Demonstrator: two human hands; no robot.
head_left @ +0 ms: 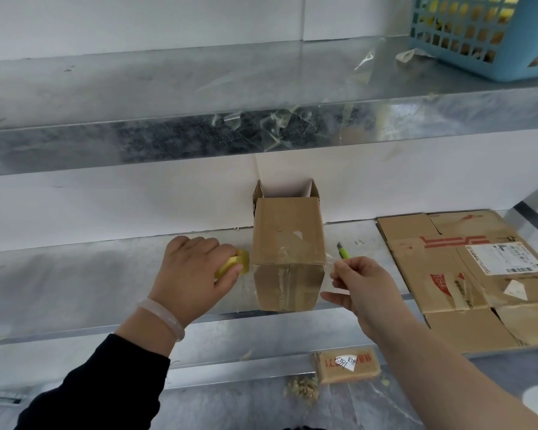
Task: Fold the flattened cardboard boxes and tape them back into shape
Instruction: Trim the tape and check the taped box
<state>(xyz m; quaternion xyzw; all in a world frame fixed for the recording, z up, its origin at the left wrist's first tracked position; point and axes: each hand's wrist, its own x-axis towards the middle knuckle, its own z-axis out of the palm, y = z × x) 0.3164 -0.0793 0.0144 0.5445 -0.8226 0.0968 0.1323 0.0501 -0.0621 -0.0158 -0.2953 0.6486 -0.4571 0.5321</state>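
Note:
A small brown cardboard box [288, 243] lies on its side on the metal shelf [75, 274], its closed end facing me and its open flaps toward the wall. My left hand [193, 271] grips a yellowish roll of clear tape [235, 263] just left of the box. My right hand [359, 282] pinches the free end of the clear tape strip [328, 265] at the box's right front corner. The strip runs across the box's near end. A stack of flattened cardboard boxes [466, 274] lies to the right.
A green utility knife [342, 251] rests on the shelf right of the box. A blue plastic basket [485, 32] stands on the upper shelf, top right. A small taped cardboard parcel [347, 364] and debris lie on the floor below. Old tape scraps cling to the upper shelf edge.

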